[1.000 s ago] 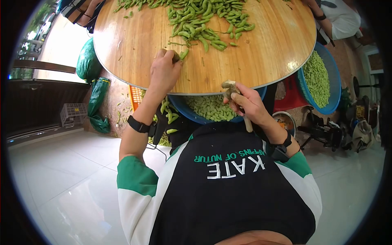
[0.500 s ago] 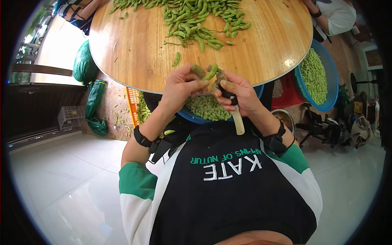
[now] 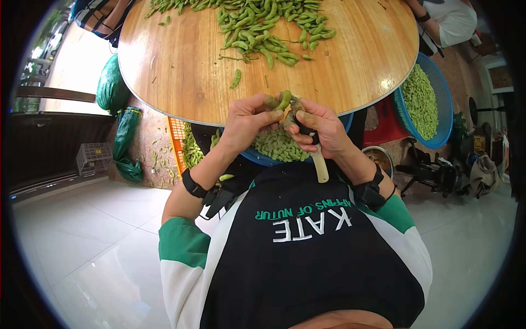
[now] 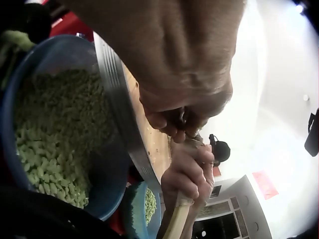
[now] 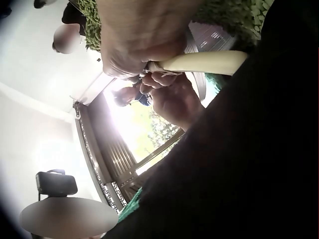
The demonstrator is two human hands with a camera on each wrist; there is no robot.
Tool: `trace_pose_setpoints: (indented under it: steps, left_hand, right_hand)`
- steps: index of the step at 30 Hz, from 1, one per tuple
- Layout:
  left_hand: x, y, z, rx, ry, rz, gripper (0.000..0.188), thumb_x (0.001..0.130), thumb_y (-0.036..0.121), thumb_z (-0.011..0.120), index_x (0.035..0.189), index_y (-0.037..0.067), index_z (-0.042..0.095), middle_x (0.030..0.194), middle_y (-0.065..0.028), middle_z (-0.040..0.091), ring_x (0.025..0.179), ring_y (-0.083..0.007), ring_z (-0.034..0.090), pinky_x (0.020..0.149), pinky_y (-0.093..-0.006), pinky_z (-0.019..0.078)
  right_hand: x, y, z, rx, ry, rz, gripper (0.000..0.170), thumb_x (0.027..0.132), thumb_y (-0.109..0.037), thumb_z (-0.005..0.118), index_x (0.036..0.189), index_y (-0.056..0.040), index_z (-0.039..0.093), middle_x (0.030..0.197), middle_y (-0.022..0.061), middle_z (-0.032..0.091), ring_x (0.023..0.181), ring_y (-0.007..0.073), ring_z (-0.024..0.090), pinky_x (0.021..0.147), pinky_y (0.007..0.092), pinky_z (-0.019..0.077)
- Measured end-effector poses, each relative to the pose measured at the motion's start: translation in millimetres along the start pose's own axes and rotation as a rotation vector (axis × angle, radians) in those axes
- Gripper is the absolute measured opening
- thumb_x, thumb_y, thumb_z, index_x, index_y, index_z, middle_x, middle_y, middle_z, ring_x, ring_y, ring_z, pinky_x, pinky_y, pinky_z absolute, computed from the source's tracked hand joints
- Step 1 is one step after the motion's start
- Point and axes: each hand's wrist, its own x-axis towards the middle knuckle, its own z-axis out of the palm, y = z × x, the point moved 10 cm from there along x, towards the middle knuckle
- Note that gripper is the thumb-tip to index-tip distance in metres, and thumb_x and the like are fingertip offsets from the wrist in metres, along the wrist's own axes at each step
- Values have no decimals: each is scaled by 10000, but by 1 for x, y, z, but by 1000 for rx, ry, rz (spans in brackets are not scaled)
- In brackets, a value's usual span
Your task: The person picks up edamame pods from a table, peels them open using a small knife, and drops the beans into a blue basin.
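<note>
Fingers of your left hand were curled in a pinch on a green pod, the thumb pointing inward across the near side of it. Your right hand had its fingers curled round a tool with a pale handle; the handle came out below the fist and slanted down toward your shirt. What the tool's working end looked like could not be made out, as the fingers hid it.

Both your forearms reached forward and angled inward, so the two hands met close together in front of your chest, at the near edge of the wooden table. The pod lay between them, right beside the fingertips of the right hand; whether the tool touched it, you could not tell. In the left wrist view, your left hand hung over the right fist, its wrist bent and its fingers pointing down.

Just under the table edge, below your hands, a blue basin held shelled beans. Beyond your hands, a heap of pods lay on the table, and one loose pod rested nearer to your left hand.
</note>
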Motion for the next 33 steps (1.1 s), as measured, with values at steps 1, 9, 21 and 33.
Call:
trace_pose_setpoints:
  steps: [1,9,21,33]
  left_hand:
    - [0,1,0,9,-6,7,117,838,65,658,946,22,654,732,3,629,601,-38,556,484,-171,372]
    - [0,0,-1,-34,-11,2,110,831,52,658,937,23,650,748,3,619,616,-47,553,513,-183,391]
    - [2,-12,43,-796,-543,-189,186,842,35,617,1016,-30,604,740,-53,607,571,-128,564,487,-265,429]
    - [-41,89,55,1177,189,991,131,721,-10,683,818,26,603,666,-99,536,563,-270,552,497,-319,442]
  right_hand:
    - [-1,0,1,-1,-1,0,280,962,-186,506,1198,-36,484,839,50,547,533,59,399,400,177,321]
    - [-3,-1,1,-47,64,4,246,957,-179,513,1159,-38,513,815,41,552,512,59,394,392,178,318]
    - [-3,9,5,298,-123,72,271,953,-157,503,1201,-48,511,792,59,531,508,61,382,381,171,328]
    - [-1,12,0,444,-54,68,232,953,-177,510,1159,-71,500,813,41,535,520,51,386,372,162,329]
